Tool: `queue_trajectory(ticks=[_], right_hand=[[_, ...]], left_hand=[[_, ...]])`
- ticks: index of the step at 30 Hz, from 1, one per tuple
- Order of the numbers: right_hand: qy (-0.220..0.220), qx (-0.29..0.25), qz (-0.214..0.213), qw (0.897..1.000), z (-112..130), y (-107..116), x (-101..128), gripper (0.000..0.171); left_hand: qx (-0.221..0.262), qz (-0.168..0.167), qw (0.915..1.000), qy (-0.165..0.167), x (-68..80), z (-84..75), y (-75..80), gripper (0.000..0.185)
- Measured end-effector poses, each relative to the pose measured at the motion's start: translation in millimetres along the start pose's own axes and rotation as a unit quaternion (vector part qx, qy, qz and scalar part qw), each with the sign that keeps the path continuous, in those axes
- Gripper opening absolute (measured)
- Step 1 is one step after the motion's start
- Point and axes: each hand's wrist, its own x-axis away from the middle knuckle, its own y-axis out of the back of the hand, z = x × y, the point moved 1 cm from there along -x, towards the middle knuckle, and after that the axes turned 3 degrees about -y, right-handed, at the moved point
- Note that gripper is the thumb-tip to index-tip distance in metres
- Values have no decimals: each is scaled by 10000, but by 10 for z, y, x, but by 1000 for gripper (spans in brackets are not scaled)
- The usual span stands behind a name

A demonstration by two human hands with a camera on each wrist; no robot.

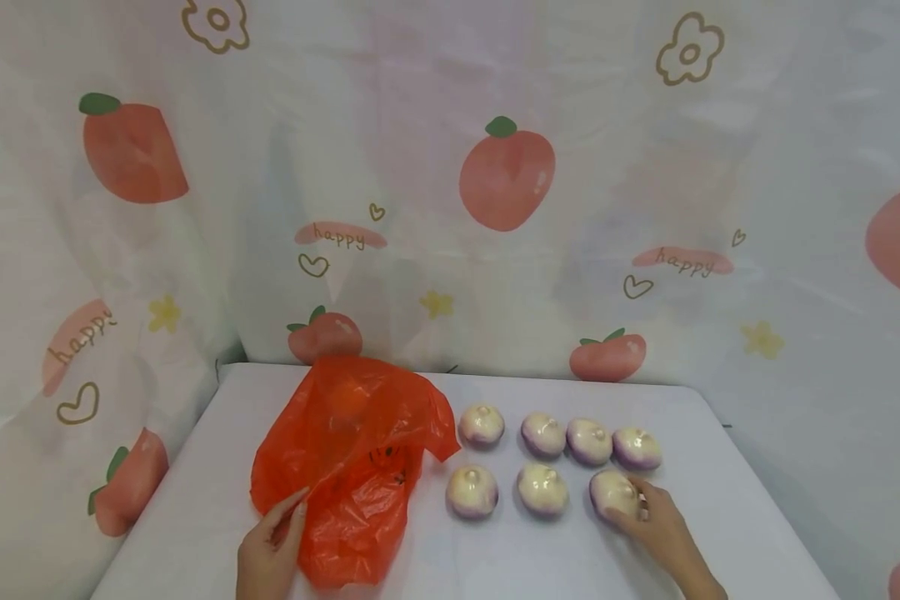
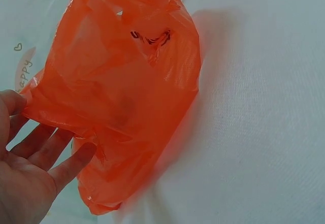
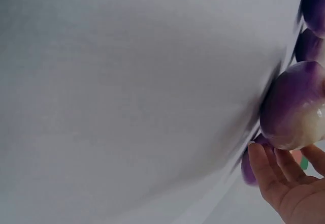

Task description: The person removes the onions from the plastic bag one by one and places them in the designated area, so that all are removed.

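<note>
Your right hand (image 1: pixel 656 521) is on the onion (image 1: pixel 613 493) at the right end of the front row, close to the table's (image 1: pixel 727 500) right edge. Your fingers (image 3: pixel 264 165) curl under and around it, so you are starting to hold it, but it looks like it sits on the table. Get your thumb on the other side before you lift, since the skin looks smooth and shiny and might slip.

Your left hand (image 1: pixel 268 552) is at the front edge, on the left. Its fingers (image 2: pixel 71 163) lie almost straight against the orange bag (image 1: pixel 356 462). They touch it but do not squeeze it. The bag lies flat and crumpled, and its mouth is not open as far as you can see. Pinch one side of the bag and pull it up so there is a wide hole.

Six more onions (image 1: pixel 543 435) sit in two rows between the bag and your right hand. Lift yours up high so you do not bump the ones beside it.
</note>
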Motion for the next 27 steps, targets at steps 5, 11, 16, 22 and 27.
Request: queue_trajectory(ticks=[5,11,16,22,27], right_hand=[[-102,31,65,9999,-39,-15,16,85],[49,92,-15,9999,-17,6,31,87],[664,485,-884,9927,91,-6,44,81],[1945,529,-2332,9513,373,-81,-1,70],[2484,188,-2291,9410,675,-185,4,61]], left_hand=[[-54,-64,9999,-101,2,9,-7,27],[-16,-48,9999,-112,-3,18,-6,27],[70,32,10000,-51,0,7,6,27],[78,85,9999,34,5,2,5,28],[69,94,9999,-13,2,31,8,27]])
